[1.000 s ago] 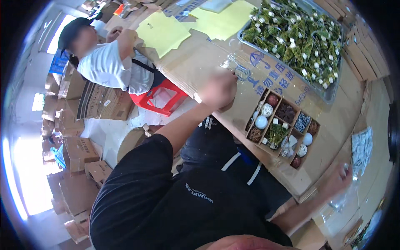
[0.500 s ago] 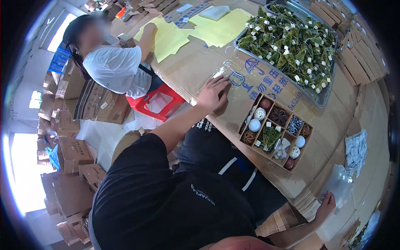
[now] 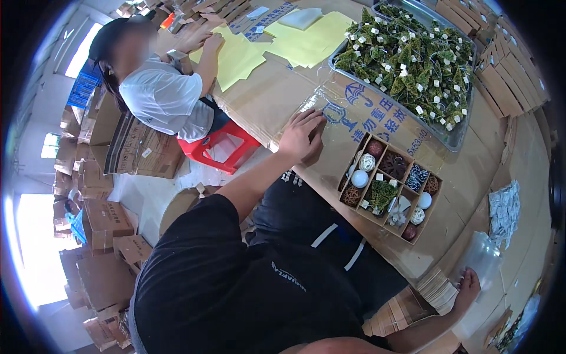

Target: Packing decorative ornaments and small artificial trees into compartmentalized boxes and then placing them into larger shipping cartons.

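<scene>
My left hand (image 3: pixel 302 137) rests on the cardboard-covered table near its edge, fingers stretched out and nothing held. At the right, my right hand (image 3: pixel 467 289) has its fingers closed at the lower edge of a clear plastic bag (image 3: pixel 482 256), which lies on the table. Between my hands sits a divided cardboard box (image 3: pixel 384 224). Its compartments hold white balls (image 3: pixel 359 177), twig balls (image 3: pixel 352 195), dark red balls (image 3: pixel 410 231), a small green tree ornament (image 3: pixel 382 193), a brown pinecone-like piece (image 3: pixel 393 166) and a grey-white ornament (image 3: pixel 398 210).
Beyond the box stands a metal tray (image 3: pixel 455 141) heaped with green tree ornaments (image 3: pixel 407 65). Cardboard pieces (image 3: pixel 510 71) are stacked at its right, and a silvery packet pile (image 3: pixel 504 212) lies nearer. A person (image 3: pixel 162 97) sits at the left by yellow sheets (image 3: pixel 239 62).
Both of the co-worker's hands now show together at the yellow sheets, where one showed before. My own hands have hardly moved; the box and tray stay put.
</scene>
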Motion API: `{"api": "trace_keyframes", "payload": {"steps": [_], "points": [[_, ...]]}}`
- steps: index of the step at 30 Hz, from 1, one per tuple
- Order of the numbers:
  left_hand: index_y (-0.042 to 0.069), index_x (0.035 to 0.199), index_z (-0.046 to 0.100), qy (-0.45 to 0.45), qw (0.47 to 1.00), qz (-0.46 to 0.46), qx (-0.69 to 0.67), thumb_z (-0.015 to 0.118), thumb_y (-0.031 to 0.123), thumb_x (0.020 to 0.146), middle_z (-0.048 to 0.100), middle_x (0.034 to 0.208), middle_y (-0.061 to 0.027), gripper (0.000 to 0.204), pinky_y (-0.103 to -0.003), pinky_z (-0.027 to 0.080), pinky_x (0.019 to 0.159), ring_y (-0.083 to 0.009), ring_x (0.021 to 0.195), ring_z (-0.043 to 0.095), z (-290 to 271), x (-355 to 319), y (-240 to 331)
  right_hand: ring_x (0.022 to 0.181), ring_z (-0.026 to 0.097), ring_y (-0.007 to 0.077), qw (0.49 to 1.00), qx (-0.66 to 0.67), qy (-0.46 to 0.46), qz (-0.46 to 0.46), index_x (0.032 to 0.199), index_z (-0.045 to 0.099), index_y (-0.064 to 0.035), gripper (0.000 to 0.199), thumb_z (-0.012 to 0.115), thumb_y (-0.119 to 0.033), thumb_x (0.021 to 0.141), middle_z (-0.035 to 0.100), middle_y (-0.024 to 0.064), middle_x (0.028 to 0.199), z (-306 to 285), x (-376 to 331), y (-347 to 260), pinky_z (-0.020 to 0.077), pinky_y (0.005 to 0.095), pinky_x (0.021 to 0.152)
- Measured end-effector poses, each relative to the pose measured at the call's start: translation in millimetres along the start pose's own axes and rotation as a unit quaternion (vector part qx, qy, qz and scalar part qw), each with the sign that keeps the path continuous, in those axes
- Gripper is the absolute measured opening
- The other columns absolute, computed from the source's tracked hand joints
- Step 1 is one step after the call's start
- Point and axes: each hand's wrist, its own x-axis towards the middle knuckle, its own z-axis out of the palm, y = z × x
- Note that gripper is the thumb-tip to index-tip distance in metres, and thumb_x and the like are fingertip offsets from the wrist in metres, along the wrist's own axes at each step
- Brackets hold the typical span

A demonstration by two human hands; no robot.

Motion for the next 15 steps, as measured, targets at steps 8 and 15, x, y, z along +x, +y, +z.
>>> {"api": "trace_keyframes", "payload": {"steps": [8,15], "points": [[0.006,0.122,0.063,-0.001,1.0,0.001,0.001,0.062,0.011,0.079,0.061,0.133,-0.0103,0.043,-0.046,0.039,0.11,-0.0314,0.131,0.051,1,0,-5,0.068,0.052,0.0077,0.999,-0.035,-0.003,-0.014,0.107,0.069,-0.0005,0.021,0.061,-0.018,0.098,0.061,0.0003,0.081,-1,7,13,0.0424,0.0226,0.059],[0.006,0.121,0.063,0.001,1.0,0.003,0.005,0.062,0.011,0.079,0.062,0.132,-0.01,0.042,-0.046,0.04,0.109,-0.0309,0.131,0.051,3,0,-7,0.069,0.053,0.0108,0.982,-0.13,0.067,-0.123,0.097,0.065,0.0038,0.02,0.057,-0.015,0.098,0.06,0.0039,0.076,7,19,13,0.043,0.0267,0.062]]}}
